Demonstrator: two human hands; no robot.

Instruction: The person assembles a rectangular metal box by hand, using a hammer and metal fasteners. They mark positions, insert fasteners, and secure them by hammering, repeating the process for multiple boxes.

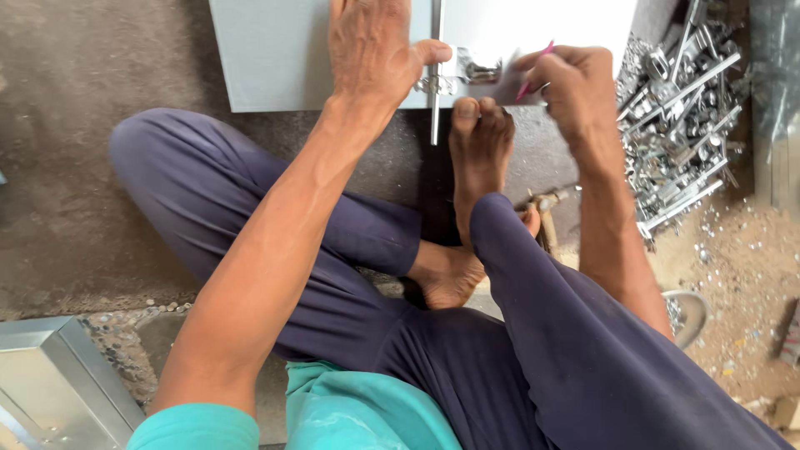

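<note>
On the grey metal sheet (283,58), left hand (371,54) presses flat, thumb against the metal bolt latch (436,79). Right hand (571,87) pinches a pink pencil (533,71) beside it. Foot (479,146) touches the sheet edge; metal parts (679,117) lie right.

Grey metal sheet (283,58) flat on floor; shiny latch fitting (454,77) at its near edge; thin pink marker (533,71) tilted above.

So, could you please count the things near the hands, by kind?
Hands: 2 (left, right)
Grey panel: 1
Metal latch: 1
Pink pencil: 1
Hammer: 1
Heap of metal parts: 1
Total: 7
</note>
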